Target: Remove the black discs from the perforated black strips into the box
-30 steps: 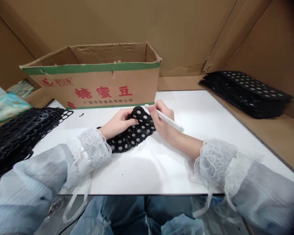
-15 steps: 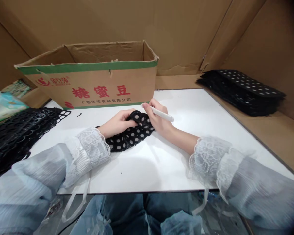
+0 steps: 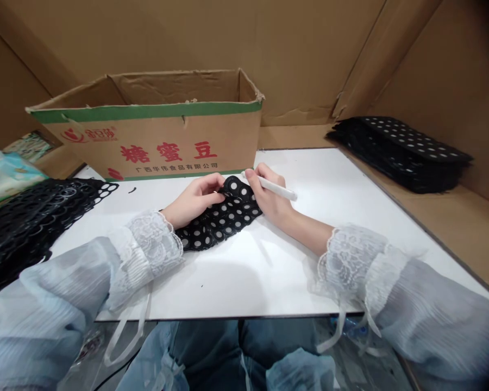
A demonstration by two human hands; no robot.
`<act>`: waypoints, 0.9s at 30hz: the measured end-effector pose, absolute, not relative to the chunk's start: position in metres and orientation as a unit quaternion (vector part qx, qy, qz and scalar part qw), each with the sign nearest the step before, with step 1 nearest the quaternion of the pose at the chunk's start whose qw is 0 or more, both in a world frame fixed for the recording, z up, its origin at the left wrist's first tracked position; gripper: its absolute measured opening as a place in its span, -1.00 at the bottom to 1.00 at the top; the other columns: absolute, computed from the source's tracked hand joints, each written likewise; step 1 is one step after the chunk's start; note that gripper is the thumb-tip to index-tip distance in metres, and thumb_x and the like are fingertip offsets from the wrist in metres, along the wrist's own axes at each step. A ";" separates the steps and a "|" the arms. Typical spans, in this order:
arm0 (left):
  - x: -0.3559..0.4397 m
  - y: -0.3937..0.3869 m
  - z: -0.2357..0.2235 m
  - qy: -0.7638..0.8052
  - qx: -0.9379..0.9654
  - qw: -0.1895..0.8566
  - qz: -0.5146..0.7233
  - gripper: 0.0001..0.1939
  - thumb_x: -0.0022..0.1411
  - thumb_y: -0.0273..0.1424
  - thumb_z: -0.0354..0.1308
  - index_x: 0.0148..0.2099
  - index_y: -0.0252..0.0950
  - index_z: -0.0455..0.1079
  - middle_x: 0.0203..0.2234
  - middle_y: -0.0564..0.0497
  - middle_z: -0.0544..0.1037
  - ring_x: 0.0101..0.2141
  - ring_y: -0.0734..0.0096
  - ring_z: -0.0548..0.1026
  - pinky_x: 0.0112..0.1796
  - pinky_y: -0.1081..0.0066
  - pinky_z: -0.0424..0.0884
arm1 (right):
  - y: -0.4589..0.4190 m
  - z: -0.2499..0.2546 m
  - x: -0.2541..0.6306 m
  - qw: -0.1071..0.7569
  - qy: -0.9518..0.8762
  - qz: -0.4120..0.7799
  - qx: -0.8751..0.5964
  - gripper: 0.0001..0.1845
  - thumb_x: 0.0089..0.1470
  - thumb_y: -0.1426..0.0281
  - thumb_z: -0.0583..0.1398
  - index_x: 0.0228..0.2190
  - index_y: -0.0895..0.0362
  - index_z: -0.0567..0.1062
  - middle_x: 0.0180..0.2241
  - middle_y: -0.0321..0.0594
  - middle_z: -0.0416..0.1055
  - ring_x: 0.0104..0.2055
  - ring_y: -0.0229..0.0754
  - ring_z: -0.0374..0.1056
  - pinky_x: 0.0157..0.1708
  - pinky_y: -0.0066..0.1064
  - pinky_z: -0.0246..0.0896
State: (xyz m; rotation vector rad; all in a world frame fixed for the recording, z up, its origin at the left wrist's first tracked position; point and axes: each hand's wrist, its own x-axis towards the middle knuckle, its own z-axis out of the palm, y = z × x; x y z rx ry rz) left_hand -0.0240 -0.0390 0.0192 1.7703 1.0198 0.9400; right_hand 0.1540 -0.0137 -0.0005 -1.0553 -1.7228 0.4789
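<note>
A black sheet with rows of pale round dots [image 3: 219, 224] lies across the white board, its upper edge curled up between my hands. My left hand [image 3: 196, 199] pinches that raised edge between thumb and fingers. A slim white pen-like tool [image 3: 276, 188] rests in my right hand [image 3: 272, 198], its back end pointing right and its tip near the sheet's top edge. My right fingers are closed round the tool beside the sheet's right end. The tip itself is too small to make out.
Behind my hands stands an open cardboard box [image 3: 158, 138] with a green rim and red lettering. Black ring-patterned netting [image 3: 36, 222] is heaped at the left by a plastic packet [image 3: 10, 174]. Stacked dotted black sheets [image 3: 407, 155] lie at the right. Cardboard walls [image 3: 301, 60] enclose the white board [image 3: 228, 288].
My right hand and the white tool have shifted slightly right. The sheet's upper part has spread up and right, showing more dots, and my left fingers have risen a little.
</note>
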 end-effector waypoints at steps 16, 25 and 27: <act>-0.022 -0.041 0.019 0.429 0.788 0.305 0.319 -0.73 0.22 -0.25 -0.12 -0.15 -0.31 0.25 -0.21 0.00 0.38 -0.15 0.33 0.29 -0.05 0.38 0.15 | -0.022 0.006 0.156 0.511 -0.733 0.236 -0.382 -0.56 0.08 0.07 -0.05 -0.63 0.11 0.09 -0.66 -0.38 0.03 -0.57 -0.35 0.00 -0.55 -0.45 -0.10; -0.022 -0.041 0.021 0.439 0.789 0.283 0.323 -0.69 0.24 -0.22 -0.16 -0.27 -0.32 0.28 -0.37 0.03 0.38 -0.29 0.37 0.31 -0.18 0.42 0.20 | -0.032 0.008 0.153 0.486 -0.765 0.249 -0.340 -0.58 0.11 0.14 -0.06 -0.65 0.12 0.05 -0.67 -0.39 -0.01 -0.59 -0.36 -0.02 -0.53 -0.44 -0.06; -0.021 -0.041 0.022 0.431 0.786 0.295 0.330 -0.68 0.24 -0.20 -0.16 -0.29 -0.32 0.29 -0.38 0.04 0.39 -0.31 0.39 0.31 -0.21 0.45 0.21 | -0.031 0.007 0.153 0.492 -0.756 0.260 -0.344 -0.58 0.12 0.14 -0.09 -0.65 0.12 0.08 -0.66 -0.37 0.01 -0.57 -0.34 0.00 -0.52 -0.43 -0.05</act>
